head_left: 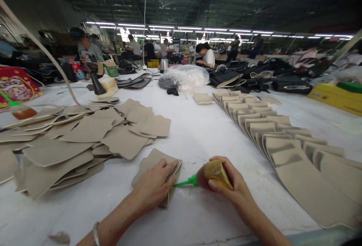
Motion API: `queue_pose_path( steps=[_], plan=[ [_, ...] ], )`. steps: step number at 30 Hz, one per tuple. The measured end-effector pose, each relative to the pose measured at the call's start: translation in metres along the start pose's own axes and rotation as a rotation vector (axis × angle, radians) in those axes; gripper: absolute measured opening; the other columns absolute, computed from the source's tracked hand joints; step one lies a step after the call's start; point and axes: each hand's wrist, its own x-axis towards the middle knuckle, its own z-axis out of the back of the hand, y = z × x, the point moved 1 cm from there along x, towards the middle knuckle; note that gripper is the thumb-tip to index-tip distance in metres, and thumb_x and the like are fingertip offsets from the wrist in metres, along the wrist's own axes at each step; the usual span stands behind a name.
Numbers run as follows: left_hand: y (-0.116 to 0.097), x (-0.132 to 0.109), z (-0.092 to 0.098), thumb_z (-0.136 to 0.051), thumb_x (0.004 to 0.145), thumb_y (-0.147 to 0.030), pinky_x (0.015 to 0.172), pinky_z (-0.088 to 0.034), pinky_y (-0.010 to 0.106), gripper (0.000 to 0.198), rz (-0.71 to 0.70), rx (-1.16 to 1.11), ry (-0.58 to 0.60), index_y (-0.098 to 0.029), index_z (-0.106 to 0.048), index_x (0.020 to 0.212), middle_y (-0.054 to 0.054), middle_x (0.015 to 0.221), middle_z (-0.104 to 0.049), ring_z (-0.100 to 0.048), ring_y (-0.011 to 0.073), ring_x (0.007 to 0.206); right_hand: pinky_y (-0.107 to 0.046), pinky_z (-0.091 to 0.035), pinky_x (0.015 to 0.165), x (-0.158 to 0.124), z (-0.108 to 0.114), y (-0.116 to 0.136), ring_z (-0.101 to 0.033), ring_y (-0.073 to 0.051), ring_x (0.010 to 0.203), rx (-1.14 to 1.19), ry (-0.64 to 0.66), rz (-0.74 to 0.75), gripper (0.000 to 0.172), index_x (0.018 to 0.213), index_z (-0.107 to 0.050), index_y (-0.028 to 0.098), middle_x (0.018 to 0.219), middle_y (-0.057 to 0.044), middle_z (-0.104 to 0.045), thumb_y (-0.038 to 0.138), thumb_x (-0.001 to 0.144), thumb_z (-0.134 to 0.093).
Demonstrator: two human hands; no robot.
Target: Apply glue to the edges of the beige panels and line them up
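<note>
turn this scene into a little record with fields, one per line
left grip: pressed on a beige piece
right grip: around a yellowish bottle
green nozzle: tip at that piece's edge, contact unclear
person's left: loose pile of similar pieces
person's right: overlapping rows of similar pieces
surface: white table

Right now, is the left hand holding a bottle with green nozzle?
No, the right hand holds that bottle, while the left hand rests on a beige piece.

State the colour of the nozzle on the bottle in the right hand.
The nozzle is bright green, seen best in the head view.
</note>
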Motion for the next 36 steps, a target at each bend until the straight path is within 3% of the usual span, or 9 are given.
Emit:
queue_pose_path(
  steps=[6, 17, 31, 36],
  plan=[
    [0.0, 0.0, 0.002, -0.028, 0.093, -0.033, 0.081, -0.042, 0.029, 0.046, 0.004, 0.019, 0.015, -0.032, -0.041, 0.137, 0.004, 0.103, -0.054, -0.06, 0.0191, 0.09, -0.031, -0.045, 0.073, 0.012, 0.008, -0.005, -0.056, -0.021, 0.081, -0.126, -0.17, 0.113, 0.044, 0.111, -0.046, 0.026, 0.091, 0.0, -0.057, 0.039, 0.077, -0.069],
    [-0.001, 0.001, 0.001, -0.031, 0.092, -0.032, 0.083, -0.042, 0.03, 0.046, -0.009, -0.017, 0.006, -0.031, -0.043, 0.135, 0.004, 0.102, -0.054, -0.059, 0.0193, 0.092, -0.034, -0.043, 0.084, 0.001, 0.005, -0.005, -0.056, -0.023, 0.095, -0.261, -0.187, 0.2, 0.046, 0.116, -0.044, 0.028, 0.11, -0.004, -0.055, 0.036, 0.079, -0.069],
    [-0.002, 0.001, 0.002, -0.033, 0.09, -0.03, 0.08, -0.041, 0.029, 0.047, 0.005, -0.011, -0.021, -0.029, -0.045, 0.135, 0.005, 0.105, -0.056, -0.059, 0.0195, 0.09, -0.029, -0.047, 0.071, 0.001, 0.003, 0.001, -0.057, -0.02, 0.079, -0.223, -0.247, 0.102, 0.045, 0.111, -0.045, 0.026, 0.092, -0.001, -0.06, 0.044, 0.077, -0.068],
    [0.0, 0.002, -0.001, -0.034, 0.09, -0.032, 0.083, -0.041, 0.029, 0.046, 0.011, -0.031, -0.029, -0.03, -0.044, 0.135, 0.005, 0.106, -0.055, -0.059, 0.0202, 0.092, -0.027, -0.046, 0.066, -0.008, -0.002, 0.0, -0.057, -0.018, 0.073, -0.195, -0.195, 0.028, 0.044, 0.11, -0.044, 0.026, 0.083, 0.002, -0.059, 0.045, 0.078, -0.067]
  ],
)
